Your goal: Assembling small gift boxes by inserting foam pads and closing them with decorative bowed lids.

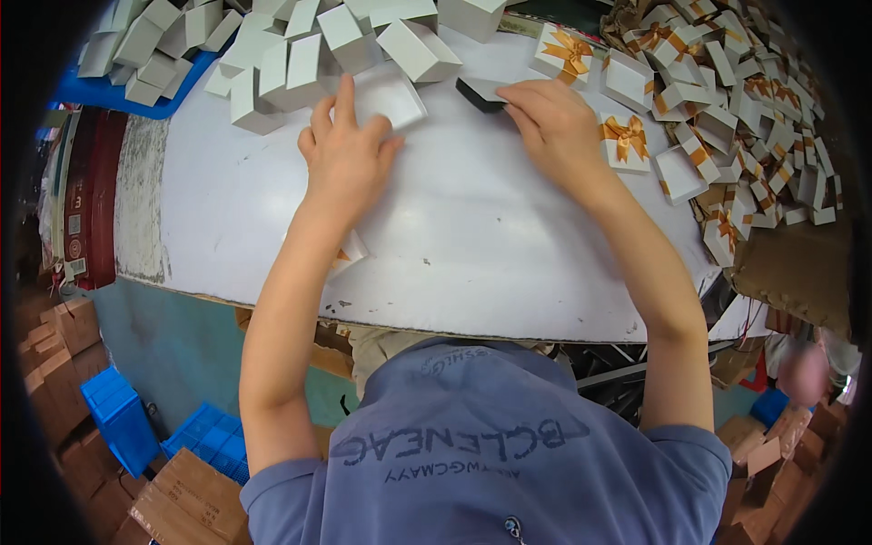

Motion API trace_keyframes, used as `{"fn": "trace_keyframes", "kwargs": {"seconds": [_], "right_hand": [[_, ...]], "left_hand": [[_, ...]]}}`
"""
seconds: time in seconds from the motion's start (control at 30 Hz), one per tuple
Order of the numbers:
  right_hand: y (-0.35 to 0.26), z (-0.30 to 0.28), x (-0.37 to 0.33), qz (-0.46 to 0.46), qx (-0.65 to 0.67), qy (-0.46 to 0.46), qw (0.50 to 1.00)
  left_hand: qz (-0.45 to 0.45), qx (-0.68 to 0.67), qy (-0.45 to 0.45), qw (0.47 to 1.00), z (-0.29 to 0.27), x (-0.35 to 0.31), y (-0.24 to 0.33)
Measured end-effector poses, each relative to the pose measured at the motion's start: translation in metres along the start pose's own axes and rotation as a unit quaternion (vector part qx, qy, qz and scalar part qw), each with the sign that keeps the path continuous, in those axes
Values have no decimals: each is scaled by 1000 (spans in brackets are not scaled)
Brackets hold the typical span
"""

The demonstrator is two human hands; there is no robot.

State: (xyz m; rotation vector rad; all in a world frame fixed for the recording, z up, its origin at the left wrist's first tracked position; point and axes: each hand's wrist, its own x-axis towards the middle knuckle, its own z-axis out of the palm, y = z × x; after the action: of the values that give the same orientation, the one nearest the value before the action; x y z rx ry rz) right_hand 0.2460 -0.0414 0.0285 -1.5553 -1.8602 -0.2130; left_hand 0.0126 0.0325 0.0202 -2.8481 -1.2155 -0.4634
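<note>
My left hand (347, 154) is over the table with its fingers spread, holding nothing that shows. Its fingertips are next to an open white box (411, 102); I cannot tell whether they touch it. Between the thumb and fingers of my right hand (559, 127) is a small flat insert (481, 94), black at the side and pale grey on top. It is tilted above the table, to the right of the open box. A white lid with an orange bow (625, 141) lies just right of my right wrist. Another white lid (356, 250) is partly hidden beneath my left forearm.
White boxes (292, 73) crowd the table's far left, with more in a blue tray (163, 107). At the right is a large heap of ribboned white lids (727, 118). Another bowed lid (559, 56) sits at the back. Blue crates (123, 418) stand on the floor.
</note>
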Motion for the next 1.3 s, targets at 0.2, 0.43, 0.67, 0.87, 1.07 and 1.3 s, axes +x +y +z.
{"fn": "trace_keyframes", "kwargs": {"seconds": [0.2,0.43,0.67,0.87,1.07,1.3], "right_hand": [[-50,-24,-23,-186,12,-128,974],[-4,-23,7,-43,162,-198,966],[80,-29,29,134,-171,-209,954],[-45,-20,-3,-70,142,-242,957],[-59,-24,-50,-101,51,-219,969],[-13,-22,5,-83,130,-316,936]], "left_hand": [[16,-328,-53,943,-11,-18,36],[114,-245,-74,960,-25,-53,15],[207,-110,-100,967,-40,-49,-2],[98,-495,-40,863,4,-55,21],[207,-335,-36,918,1,-38,36],[140,-137,-129,972,-29,-39,28]]}}
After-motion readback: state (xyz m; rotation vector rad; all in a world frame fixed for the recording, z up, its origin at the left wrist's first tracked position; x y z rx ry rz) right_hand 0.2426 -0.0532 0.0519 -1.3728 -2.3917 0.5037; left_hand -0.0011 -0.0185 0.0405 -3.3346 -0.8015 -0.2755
